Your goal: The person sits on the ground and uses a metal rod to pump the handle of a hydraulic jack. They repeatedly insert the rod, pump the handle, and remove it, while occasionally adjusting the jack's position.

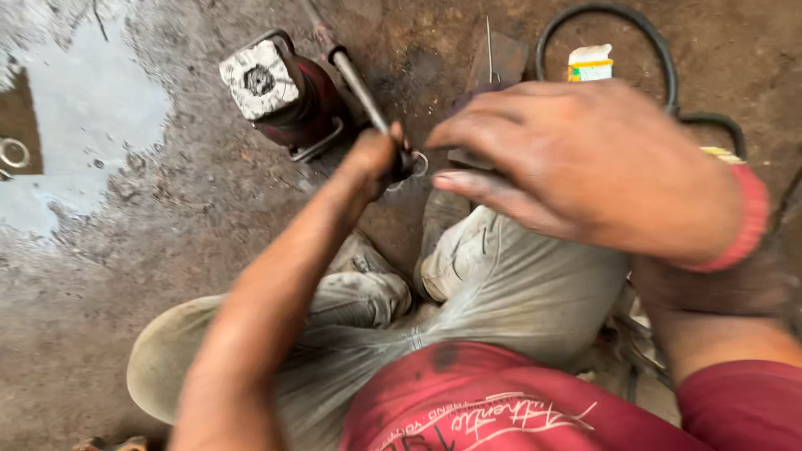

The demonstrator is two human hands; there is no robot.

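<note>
My left hand (374,159) grips the near end of a long metal rod (357,82) that runs up and away toward the top of the view. A small metal ring (418,163) shows at the end it holds. My right hand (576,163) hovers close to the camera, fingers together and pointing left toward the left hand, with nothing visible in it; a red band sits on its wrist. Just left of the rod a dark red hydraulic jack (284,92) with a worn grey top stands on the dirty ground.
I am crouched, my grey trousers and shoes (443,217) below the hands. A black hose (660,58) loops at the top right beside a small yellow and white box (590,63). A wet puddle (83,108) spreads at the left, with a metal ring (12,153) at its edge.
</note>
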